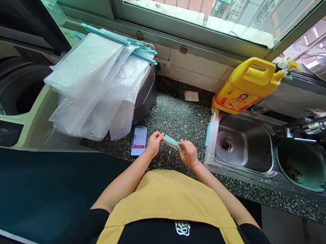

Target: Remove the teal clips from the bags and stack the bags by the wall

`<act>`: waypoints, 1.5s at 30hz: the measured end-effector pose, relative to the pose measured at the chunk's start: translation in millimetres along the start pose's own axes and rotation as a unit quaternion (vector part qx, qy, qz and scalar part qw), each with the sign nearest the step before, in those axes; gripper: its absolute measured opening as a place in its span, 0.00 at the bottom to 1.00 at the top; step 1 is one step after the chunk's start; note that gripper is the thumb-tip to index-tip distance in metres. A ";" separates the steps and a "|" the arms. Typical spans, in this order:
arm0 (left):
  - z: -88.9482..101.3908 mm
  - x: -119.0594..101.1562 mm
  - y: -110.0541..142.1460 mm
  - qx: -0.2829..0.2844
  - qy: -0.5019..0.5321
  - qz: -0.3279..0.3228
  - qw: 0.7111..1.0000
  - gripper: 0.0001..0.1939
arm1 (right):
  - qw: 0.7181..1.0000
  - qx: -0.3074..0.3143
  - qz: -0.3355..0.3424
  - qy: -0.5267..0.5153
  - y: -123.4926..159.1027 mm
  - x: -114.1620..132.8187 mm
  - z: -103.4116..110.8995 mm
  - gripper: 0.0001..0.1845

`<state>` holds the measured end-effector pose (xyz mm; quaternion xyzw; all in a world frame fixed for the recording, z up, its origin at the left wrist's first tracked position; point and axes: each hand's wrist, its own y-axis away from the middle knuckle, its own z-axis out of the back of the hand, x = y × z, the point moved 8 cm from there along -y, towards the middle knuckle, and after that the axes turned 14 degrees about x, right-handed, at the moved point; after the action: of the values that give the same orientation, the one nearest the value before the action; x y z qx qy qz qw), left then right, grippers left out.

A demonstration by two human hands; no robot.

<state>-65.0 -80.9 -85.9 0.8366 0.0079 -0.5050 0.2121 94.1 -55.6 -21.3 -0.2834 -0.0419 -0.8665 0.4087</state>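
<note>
Above the speckled countertop, a short light blue strip [172,141] with a pale underside stretches between my two hands. The fingers of my left hand [155,142] pinch its left end. At the other end, my right hand [188,153] grips it between thumb and fingers. Its colour is close to that of the blue bars [116,38] on the clear plastic bags [96,82] to the left, but I cannot make out its exact kind. A lit phone [139,141] lies flat beside my left hand.
The bags drape over a dark appliance [146,96] by an open washing machine [26,121]. A yellow jug [246,84] stands behind the steel sink [242,167]. A green basin [304,165] sits farther right. A small pale cloth [191,96] lies near the wall.
</note>
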 end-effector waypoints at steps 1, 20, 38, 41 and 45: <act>-0.2 -1.6 0.5 0.004 0.004 -0.007 1.000 0.16 | 1.000 -0.003 0.001 -0.001 -0.7 0.3 0.9 0.08; -34.3 -20.2 -0.9 0.152 -0.080 -0.010 0.985 0.17 | 0.996 -0.077 0.000 -0.041 7.6 -3.1 23.8 0.06; -28.1 -11.1 -6.1 0.100 -0.053 -0.004 0.994 0.16 | 0.963 -0.189 -0.031 -0.191 19.2 -18.1 31.6 0.07; -24.1 -11.3 -9.6 0.078 -0.025 -0.006 0.997 0.17 | 0.949 -0.213 -0.066 -0.224 28.5 -30.6 29.4 0.11; -22.8 -11.1 -10.9 0.060 -0.017 -0.011 0.998 0.18 | 0.934 -0.156 -0.129 -0.293 35.5 -51.2 18.8 0.15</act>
<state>-53.7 -60.5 -71.1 0.8393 -0.0167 -0.5207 0.1558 154.5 -38.3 -38.1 -0.5772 -0.0603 -0.7860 0.2131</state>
